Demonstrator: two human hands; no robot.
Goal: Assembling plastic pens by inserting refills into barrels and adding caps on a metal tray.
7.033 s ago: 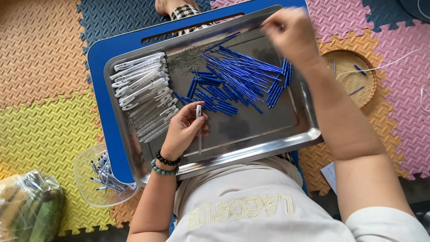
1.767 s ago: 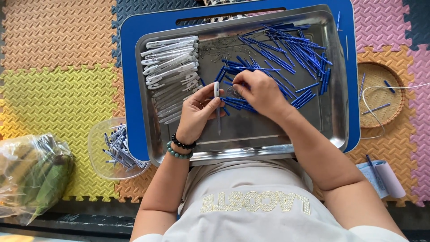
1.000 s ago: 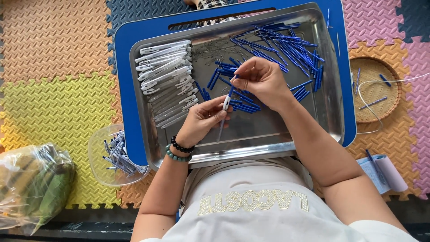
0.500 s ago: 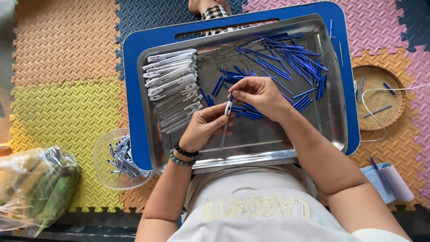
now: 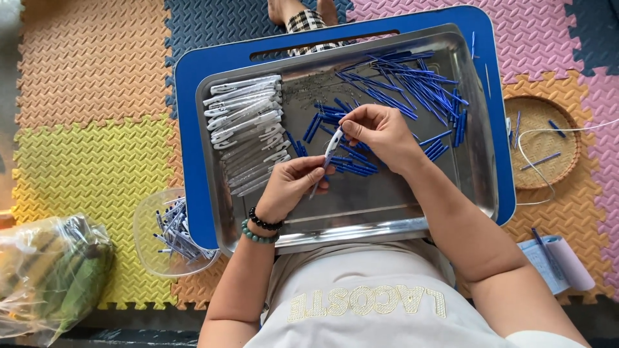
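Left hand (image 5: 293, 187) and right hand (image 5: 380, 132) meet above the steel tray (image 5: 361, 212), both pinched on one white clip (image 5: 332, 147) fitted with a blue stick, as half a second earlier; the right fingers now sit closer to the clip's upper end. White clips (image 5: 248, 132) lie stacked left, blue sticks (image 5: 412, 90) scattered right.

Both forearms are extended upward from the lower frame. The left hand (image 5: 293, 183) and right hand (image 5: 377, 132) are brought close at the centre, fingers pinched shut; beaded bracelets are worn on the left wrist.
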